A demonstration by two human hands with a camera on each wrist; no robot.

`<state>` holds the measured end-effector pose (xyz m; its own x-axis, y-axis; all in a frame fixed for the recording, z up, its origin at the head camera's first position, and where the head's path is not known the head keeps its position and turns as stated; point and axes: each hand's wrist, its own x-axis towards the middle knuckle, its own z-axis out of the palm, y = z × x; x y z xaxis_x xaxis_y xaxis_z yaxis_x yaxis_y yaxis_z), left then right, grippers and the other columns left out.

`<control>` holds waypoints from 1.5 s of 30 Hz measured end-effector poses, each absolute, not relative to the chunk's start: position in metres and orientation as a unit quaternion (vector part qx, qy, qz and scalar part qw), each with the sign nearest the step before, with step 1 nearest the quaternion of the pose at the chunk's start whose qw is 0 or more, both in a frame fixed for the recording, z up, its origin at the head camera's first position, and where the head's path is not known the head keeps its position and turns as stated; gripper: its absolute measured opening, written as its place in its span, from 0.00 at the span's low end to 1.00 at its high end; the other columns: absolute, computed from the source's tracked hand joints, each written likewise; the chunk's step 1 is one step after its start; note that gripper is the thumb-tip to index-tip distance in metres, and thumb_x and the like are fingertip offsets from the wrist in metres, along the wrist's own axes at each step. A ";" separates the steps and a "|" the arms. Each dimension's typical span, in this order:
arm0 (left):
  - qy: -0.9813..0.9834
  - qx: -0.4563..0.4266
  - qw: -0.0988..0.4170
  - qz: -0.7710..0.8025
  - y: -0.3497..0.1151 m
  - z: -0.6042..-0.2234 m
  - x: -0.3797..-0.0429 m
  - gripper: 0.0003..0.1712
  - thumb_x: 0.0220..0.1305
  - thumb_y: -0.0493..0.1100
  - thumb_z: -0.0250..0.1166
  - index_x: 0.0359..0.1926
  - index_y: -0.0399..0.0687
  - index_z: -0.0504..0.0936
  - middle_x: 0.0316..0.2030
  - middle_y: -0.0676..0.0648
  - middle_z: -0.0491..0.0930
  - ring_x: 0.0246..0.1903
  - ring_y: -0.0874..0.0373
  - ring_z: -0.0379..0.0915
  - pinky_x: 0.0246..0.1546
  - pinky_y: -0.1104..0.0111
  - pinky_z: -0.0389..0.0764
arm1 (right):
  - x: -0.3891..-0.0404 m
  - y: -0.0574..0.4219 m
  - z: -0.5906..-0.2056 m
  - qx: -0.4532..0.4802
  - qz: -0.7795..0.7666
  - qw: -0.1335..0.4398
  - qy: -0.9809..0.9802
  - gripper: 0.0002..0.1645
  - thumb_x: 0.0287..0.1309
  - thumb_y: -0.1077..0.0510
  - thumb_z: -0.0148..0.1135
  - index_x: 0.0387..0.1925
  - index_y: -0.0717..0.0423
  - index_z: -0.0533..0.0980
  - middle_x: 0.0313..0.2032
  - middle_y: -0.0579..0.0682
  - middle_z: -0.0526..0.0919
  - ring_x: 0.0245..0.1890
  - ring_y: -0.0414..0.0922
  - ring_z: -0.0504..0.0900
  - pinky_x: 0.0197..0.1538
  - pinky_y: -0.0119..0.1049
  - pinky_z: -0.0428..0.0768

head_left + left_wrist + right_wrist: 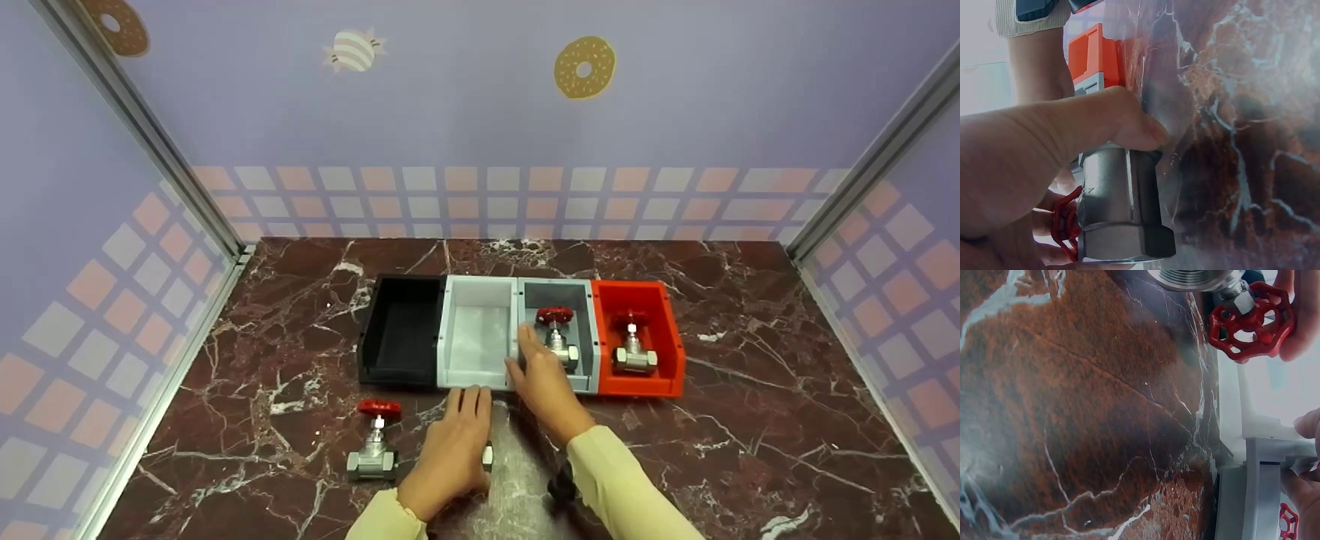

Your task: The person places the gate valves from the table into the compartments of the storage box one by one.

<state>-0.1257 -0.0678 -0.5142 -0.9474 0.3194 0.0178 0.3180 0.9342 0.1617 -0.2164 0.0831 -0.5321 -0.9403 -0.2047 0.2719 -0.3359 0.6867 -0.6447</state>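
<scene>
My left hand holds a metal valve at the front of the bins, mostly hidden under it in the head view. Its thumb lies along the metal body, and its fingers are around the red handwheel. My right hand is at the wall between the white bin and the grey bin, thumb on the white side, fingers extended on the grey side. Beside those fingers, a red-wheeled valve sits in the grey bin. Another valve sits in the orange-red bin.
A black bin forms the left end of the joined row. Left of my left hand, a valve stands on the dark red marbled table with its red wheel upward. Patterned panels enclose the table at the back and sides.
</scene>
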 end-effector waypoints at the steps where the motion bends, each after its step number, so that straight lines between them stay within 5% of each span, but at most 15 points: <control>1: 0.983 0.163 0.005 0.081 -0.068 -0.514 -0.126 0.67 0.22 0.51 0.83 0.68 0.38 0.61 0.62 0.40 0.66 0.63 0.40 0.62 0.28 0.55 0.82 | -0.216 0.083 -0.532 0.147 0.368 0.088 -0.914 0.36 0.63 0.58 0.61 0.67 0.72 0.61 0.66 0.70 0.64 0.67 0.59 0.67 0.66 0.50 0.68; 45: 0.981 0.181 -0.038 0.058 -0.070 -0.495 -0.147 0.67 0.19 0.51 0.83 0.66 0.37 0.62 0.59 0.41 0.67 0.57 0.43 0.64 0.23 0.60 0.80 | -0.217 0.082 -0.535 0.147 0.359 0.100 -0.916 0.36 0.61 0.60 0.62 0.66 0.72 0.62 0.65 0.71 0.66 0.65 0.60 0.70 0.64 0.51 0.70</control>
